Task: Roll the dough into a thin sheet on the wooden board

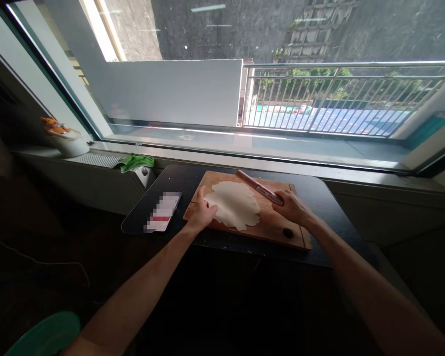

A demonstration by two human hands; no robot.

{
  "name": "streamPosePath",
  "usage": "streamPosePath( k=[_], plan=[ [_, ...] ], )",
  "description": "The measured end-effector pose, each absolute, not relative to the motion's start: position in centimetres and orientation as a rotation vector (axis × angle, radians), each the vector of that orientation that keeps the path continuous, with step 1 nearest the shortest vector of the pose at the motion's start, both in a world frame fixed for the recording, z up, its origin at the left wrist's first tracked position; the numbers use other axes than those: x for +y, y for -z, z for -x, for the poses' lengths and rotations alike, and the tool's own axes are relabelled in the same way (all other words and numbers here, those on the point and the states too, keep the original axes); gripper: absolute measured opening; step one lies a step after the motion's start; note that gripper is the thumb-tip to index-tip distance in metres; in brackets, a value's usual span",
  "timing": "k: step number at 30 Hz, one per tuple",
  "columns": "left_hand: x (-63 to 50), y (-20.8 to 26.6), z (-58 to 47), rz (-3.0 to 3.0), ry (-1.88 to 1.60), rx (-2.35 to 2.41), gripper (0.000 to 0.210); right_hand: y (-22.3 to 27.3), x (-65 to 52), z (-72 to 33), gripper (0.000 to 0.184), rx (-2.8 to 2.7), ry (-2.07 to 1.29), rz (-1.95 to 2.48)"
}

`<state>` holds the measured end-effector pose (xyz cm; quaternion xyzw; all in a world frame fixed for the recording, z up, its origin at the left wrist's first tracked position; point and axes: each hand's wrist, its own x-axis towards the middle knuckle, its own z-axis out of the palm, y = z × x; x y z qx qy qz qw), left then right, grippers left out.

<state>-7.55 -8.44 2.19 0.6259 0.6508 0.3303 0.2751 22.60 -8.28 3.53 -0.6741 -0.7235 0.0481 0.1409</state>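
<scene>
1 teal round thing [48, 336] sits lowest at the left, only partly in view; whether it is a tub, and what it might hold, I cannot tell. Beyond it, a dark worktop [330, 217] carries a wooden board [270, 220] with a dark round spot, probably a hole, toward its near right corner. The left hand [200, 212] is spread wide at the left edge of a thin dough sheet [233, 205], its thumb reaching the rim; any pressure cannot be made out. That sheet lies flat on the board, left of centre, ragged all round. The right hand [291, 206] is wrapped around the near end of a rolling pin [257, 187], which slants away to the left. The step in hand looks like adjusting the sheet between strokes; another pass would call for the pin laid across the dough, with 1 hand at each end. A phone [166, 210] lies left of the board. Farther off, on a ledge, are a green cloth [137, 162] and a white pot [72, 144] with something orange [54, 125] at its mouth.
</scene>
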Motion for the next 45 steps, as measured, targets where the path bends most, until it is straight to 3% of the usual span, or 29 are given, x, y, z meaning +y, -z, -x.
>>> streamPosePath(
  k=[5,8,11,18,24,29,36,41,45],
  plan=[
    [-7.0,-3.4,8.7,-2.049,-0.695,1.809,0.061,-5.0,-8.4,-20.9,0.027,-2.316,-0.225,1.940],
    [-5.9,-3.1,8.8,-2.056,-0.725,1.845,0.053,-6.4,-7.2,-18.8,0.034,-2.366,-0.291,1.993],
    [-5.5,-1.7,9.2,-2.105,-0.752,1.824,0.047,-6.3,-5.8,-14.7,0.045,-2.211,-0.125,1.940],
    [-7.0,1.9,9.6,-2.214,-1.031,1.675,0.047,-1.7,-2.9,-9.6,0.049,-2.284,0.043,1.880],
    [-5.4,0.5,9.0,-1.914,-0.951,1.782,0.052,-2.1,1.9,-11.8,0.049,-2.325,0.120,1.939],
    [-5.1,1.0,9.4,-1.824,-1.137,1.710,0.046,-1.0,-2.2,-9.9,0.051,-2.397,-0.013,1.741],
    [-5.4,1.5,9.6,-1.758,-1.252,1.646,0.045,-1.9,3.5,-11.4,0.051,-2.094,0.060,1.944],
    [-5.5,1.5,9.6,-1.755,-1.299,1.608,0.045,-1.5,-0.4,-8.5,0.060,-2.467,-0.055,1.648],
    [-5.5,1.5,9.6,-1.753,-1.316,1.619,0.045,-2.1,0.6,-8.8,0.058,-2.298,-0.042,1.963]
  ],
)
